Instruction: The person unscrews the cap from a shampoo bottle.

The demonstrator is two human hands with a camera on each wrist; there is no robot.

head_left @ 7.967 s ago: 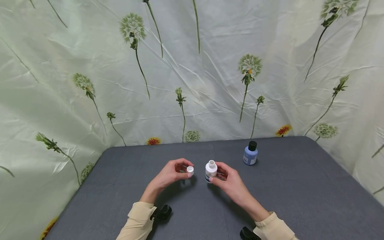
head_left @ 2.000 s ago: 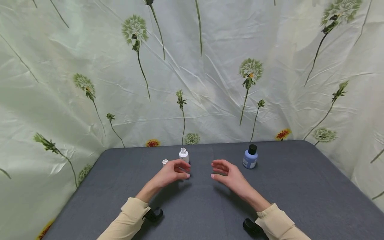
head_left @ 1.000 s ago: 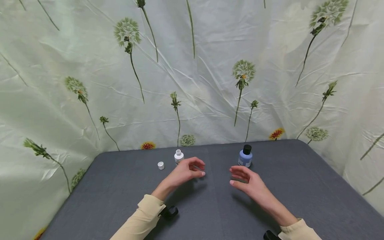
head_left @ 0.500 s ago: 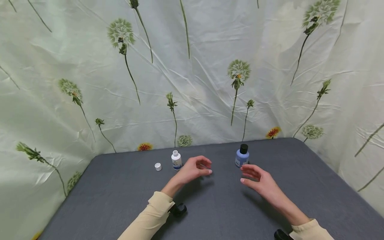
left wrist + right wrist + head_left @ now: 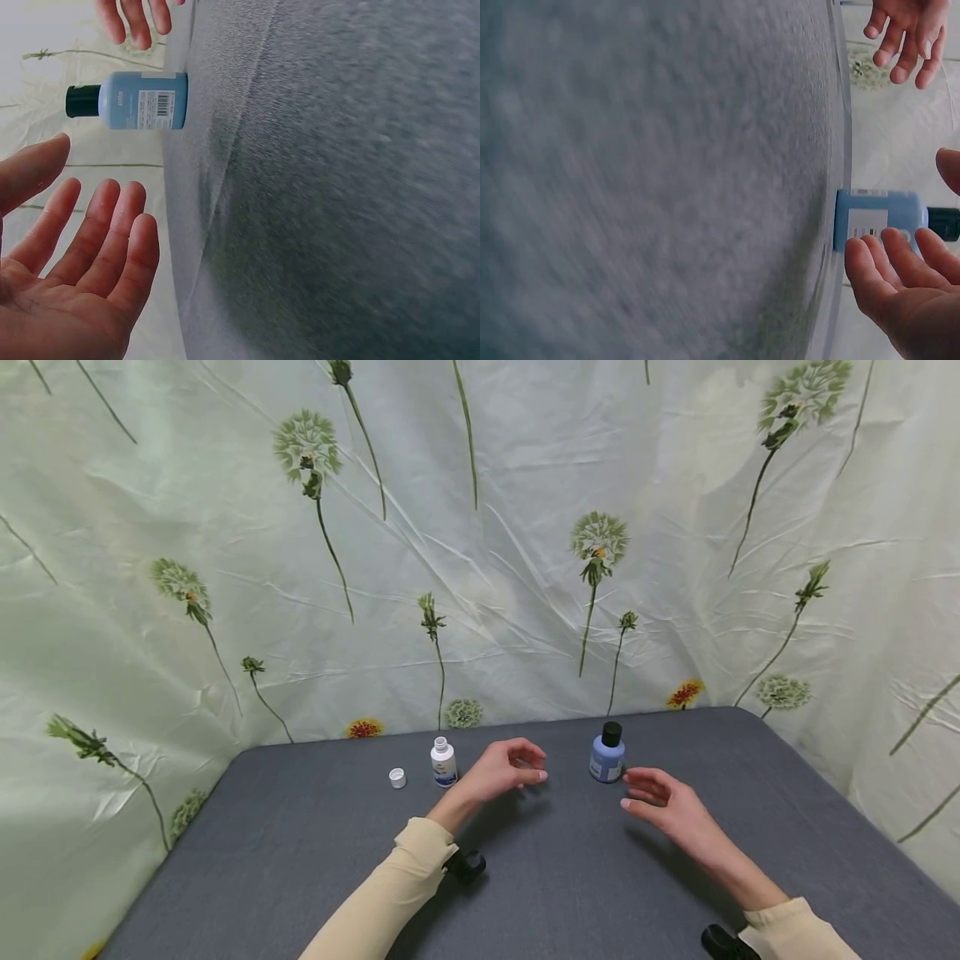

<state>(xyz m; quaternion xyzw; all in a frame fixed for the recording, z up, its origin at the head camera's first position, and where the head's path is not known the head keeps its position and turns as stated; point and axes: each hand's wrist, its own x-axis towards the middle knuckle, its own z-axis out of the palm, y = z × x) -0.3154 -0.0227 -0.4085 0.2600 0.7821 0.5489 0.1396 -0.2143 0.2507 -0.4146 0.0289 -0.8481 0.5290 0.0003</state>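
Note:
A blue bottle (image 5: 607, 760) with a black cap stands upright toward the back right of the table, its barcode label showing in the left wrist view. My right hand (image 5: 667, 810) hovers just right of it and nearer to me, fingers relaxed and holding nothing. On the bottle's other side my left hand (image 5: 504, 773) hangs above the table, also bare, with its fingers loosely bent. Behind the left forearm stands a white bottle (image 5: 444, 765), its neck uncovered. Its white cap (image 5: 397, 778) lies to its left with the hollow side up.
The dark grey table (image 5: 315, 860) ends at the back against a pale curtain (image 5: 510, 568) printed with dandelions. Each wrist carries a black camera mount below the sleeve cuff.
Earlier, the left hand held the cap and the right hand the white bottle; both now stand on the table at the left. Both empty hands have since moved right, toward the blue bottle.

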